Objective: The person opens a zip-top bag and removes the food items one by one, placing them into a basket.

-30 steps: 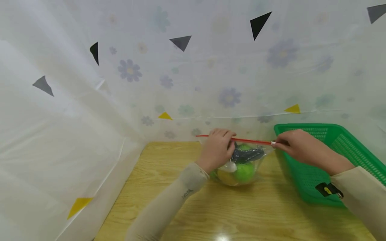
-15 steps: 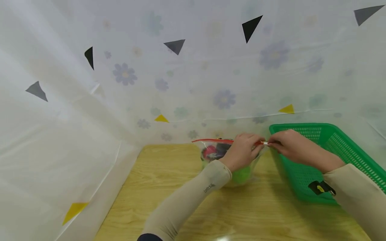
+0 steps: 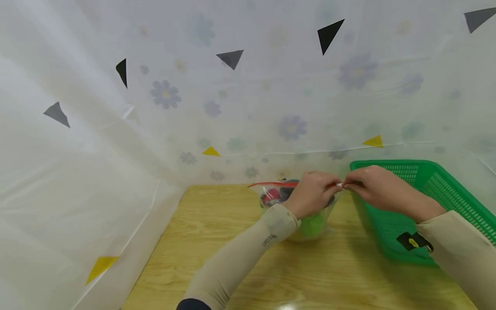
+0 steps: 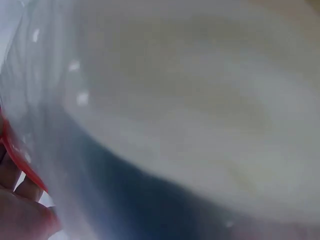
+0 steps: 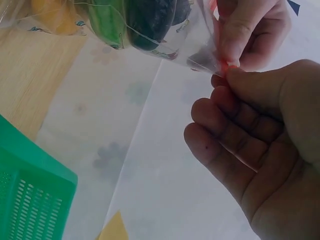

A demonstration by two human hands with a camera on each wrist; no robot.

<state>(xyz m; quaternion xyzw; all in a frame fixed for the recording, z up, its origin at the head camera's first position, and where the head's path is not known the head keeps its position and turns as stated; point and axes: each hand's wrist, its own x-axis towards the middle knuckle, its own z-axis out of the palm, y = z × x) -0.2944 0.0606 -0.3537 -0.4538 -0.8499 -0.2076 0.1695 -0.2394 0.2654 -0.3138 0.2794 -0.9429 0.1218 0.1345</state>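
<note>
1. Pale sheeting (image 3: 248,112) printed with flowers hangs at 12 o'clock, behind a wood-grain table (image 3: 209,224).
2. On the table, near its far edge, a clear plastic bag (image 3: 300,232) stands bulging, shiny and creased.
3. Along its top runs a thin red strip (image 3: 267,184), slightly bowed.
4. Through the plastic show a pink item (image 3: 271,196) toward 10 o'clock, a bright green one (image 3: 311,224) toward 5, and, in the right wrist view, dark (image 5: 150,22) and orange-yellow (image 5: 54,16) shapes.
5. Left hand (image 3: 314,193) and right hand (image 3: 376,185) meet at the bag's 2 o'clock corner, each pinching the strip; a white tab (image 3: 339,184) shows between their fingertips.
6. At the bag's 3 o'clock sits a green basket (image 3: 391,162).
</note>
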